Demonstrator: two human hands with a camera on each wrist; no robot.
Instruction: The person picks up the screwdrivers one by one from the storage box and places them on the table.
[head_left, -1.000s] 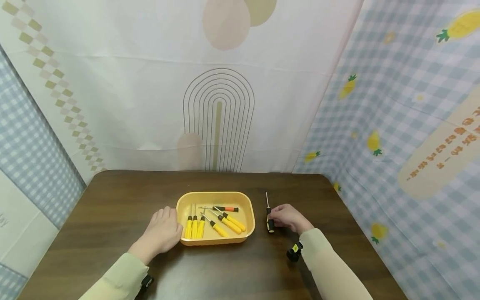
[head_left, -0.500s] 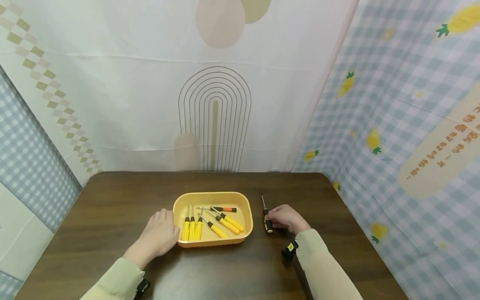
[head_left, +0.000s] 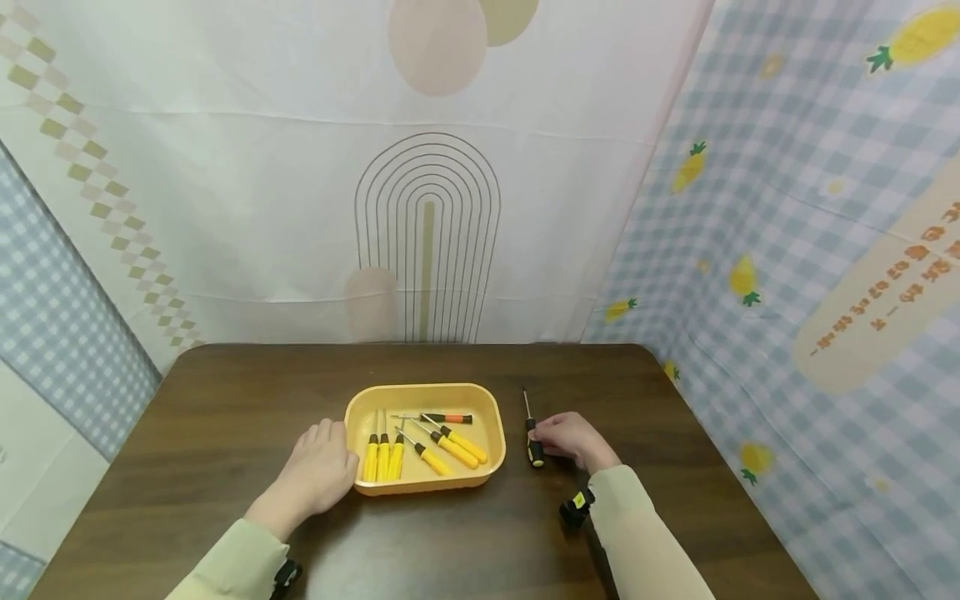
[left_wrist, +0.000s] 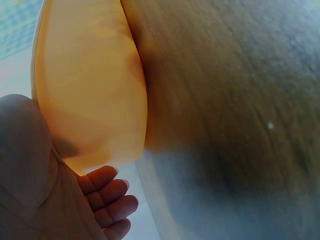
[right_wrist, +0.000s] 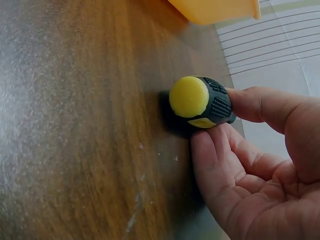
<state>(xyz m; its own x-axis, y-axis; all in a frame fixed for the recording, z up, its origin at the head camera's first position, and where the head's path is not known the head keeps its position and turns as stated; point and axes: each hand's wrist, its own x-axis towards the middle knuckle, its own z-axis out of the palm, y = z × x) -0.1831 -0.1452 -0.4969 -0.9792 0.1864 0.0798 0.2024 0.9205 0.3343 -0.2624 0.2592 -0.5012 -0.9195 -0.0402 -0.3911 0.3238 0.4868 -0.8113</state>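
Observation:
A yellow plastic tray [head_left: 420, 488] stands mid-table and holds several yellow-handled screwdrivers [head_left: 459, 451] and one black-and-red one [head_left: 452, 418]. My left hand [head_left: 318, 467] grips the tray's left end; in the left wrist view its thumb lies by the rim and the fingers [left_wrist: 112, 195] curl at the wall's far corner. To the right of the tray, my right hand [head_left: 572, 437] pinches a screwdriver [head_left: 535, 451] with a black handle and yellow end cap. Its shaft points toward the back of the table. In the right wrist view, thumb and fingers press the handle [right_wrist: 217, 102] from both sides, close over the tabletop.
The dark wooden table [head_left: 442, 550] reaches back to a white printed curtain [head_left: 285, 208]. A blue-checked cloth with pineapples [head_left: 750, 208] hangs along the right side, and another checked cloth [head_left: 67, 308] along the left.
The head view has shifted slightly. The screwdriver in my right hand has tilted a little, its tip swinging left toward the tray. My left hand has stayed on the tray.

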